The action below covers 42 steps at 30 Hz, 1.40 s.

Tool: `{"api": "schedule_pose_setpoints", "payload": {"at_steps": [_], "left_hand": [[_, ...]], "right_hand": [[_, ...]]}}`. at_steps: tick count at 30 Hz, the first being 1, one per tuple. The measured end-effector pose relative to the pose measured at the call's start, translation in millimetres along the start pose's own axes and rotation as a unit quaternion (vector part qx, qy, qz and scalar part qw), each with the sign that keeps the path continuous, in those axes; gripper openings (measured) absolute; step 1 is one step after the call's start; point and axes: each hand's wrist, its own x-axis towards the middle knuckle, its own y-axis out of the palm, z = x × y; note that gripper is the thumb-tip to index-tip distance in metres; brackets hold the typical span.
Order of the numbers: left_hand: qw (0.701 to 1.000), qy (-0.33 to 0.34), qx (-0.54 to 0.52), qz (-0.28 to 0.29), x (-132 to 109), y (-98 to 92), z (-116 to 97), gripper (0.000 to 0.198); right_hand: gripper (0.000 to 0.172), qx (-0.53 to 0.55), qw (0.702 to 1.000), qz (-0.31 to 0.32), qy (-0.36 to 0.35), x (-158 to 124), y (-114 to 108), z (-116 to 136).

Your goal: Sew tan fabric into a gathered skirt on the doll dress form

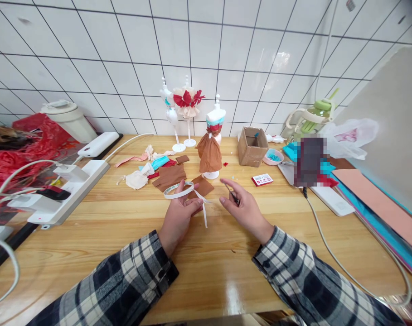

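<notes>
My left hand (180, 213) is closed on a roll of white tape (170, 193), which hangs round its fingers with a loose strip dangling past the thumb. To the right, my right hand (244, 206) holds a small dark metal tool (234, 196) against its palm; its kind is hard to make out, and thumb and forefinger are apart. Beyond both hands stands a small white dress form (215, 113) wearing a brown paper skirt (210, 154) and turquoise and red bands. Brown paper pieces (172, 174) lie just past my left hand.
Two more dress forms (172, 117) stand near the tiled wall. Crumpled paper scraps (138, 179) lie left, beside a power strip (70, 192) with cables. On the right are a cardboard box (252, 151), a small red-and-white box (262, 179), a pink dish (273, 157) and coloured sheets (389, 208).
</notes>
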Motion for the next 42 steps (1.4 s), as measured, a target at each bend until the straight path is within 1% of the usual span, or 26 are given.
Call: {"api": "schedule_pose_setpoints", "payload": {"at_steps": [2,4,6,9,13,15,17,18,21,22,23,27,28,31,34,38,42], "left_hand": [[1.000,-0.003,-0.007,0.009,-1,0.5,0,0.092],[1.000,-0.005,-0.010,0.018,-1,1.4,0,0.092],[1.000,-0.009,-0.002,0.029,-2,2.3,-1,0.093],[0.998,-0.031,0.019,0.055,-3,3.4,0,0.097],[0.995,-0.052,0.036,0.079,-3,3.3,2,0.097],[0.995,-0.054,0.032,0.080,-2,2.7,2,0.097],[0.996,-0.053,0.014,0.068,-1,2.2,2,0.097],[0.997,-0.050,0.003,0.058,-1,2.1,2,0.097],[0.999,-0.033,-0.021,0.025,0,1.8,-1,0.091],[0.999,-0.029,-0.027,0.019,0,1.8,-2,0.089],[0.999,-0.025,-0.033,0.014,0,1.8,-3,0.087],[0.998,-0.019,-0.055,0.009,1,1.0,-3,0.084],[0.998,-0.017,-0.059,0.010,1,0.7,-3,0.083],[0.998,-0.009,-0.059,0.012,1,-0.3,-2,0.083],[0.999,0.000,-0.047,0.007,2,-1.3,0,0.088],[0.999,0.009,-0.035,0.013,3,-1.2,2,0.092],[0.999,-0.002,-0.042,0.009,1,0.6,0,0.093]], "right_hand": [[0.040,0.004,0.998,0.055,-0.015,-2,5,1],[0.028,-0.011,0.997,0.075,-0.019,-3,9,0],[0.020,-0.032,0.997,0.064,-0.020,-2,11,-2],[0.017,-0.088,0.995,0.038,-0.035,-1,9,-3],[0.019,-0.155,0.986,0.019,-0.052,-2,6,-3],[0.020,-0.150,0.987,0.015,-0.054,-3,7,-2],[0.020,-0.119,0.992,0.008,-0.050,-4,8,-1],[0.027,-0.101,0.994,0.007,-0.046,-5,8,1],[0.058,-0.061,0.997,0.024,-0.039,-8,8,7],[0.063,-0.054,0.997,0.031,-0.040,-10,7,8],[0.062,-0.048,0.997,0.034,-0.042,-11,7,9],[0.034,-0.022,0.998,0.034,-0.046,-11,3,8],[0.032,-0.020,0.998,0.043,-0.049,-10,2,6],[0.041,-0.041,0.993,0.095,-0.049,-6,1,2],[0.045,-0.077,0.986,0.143,-0.042,-5,4,0],[0.044,-0.113,0.981,0.154,-0.045,-8,8,2],[0.038,-0.146,0.975,0.165,-0.033,-10,11,5]]}}
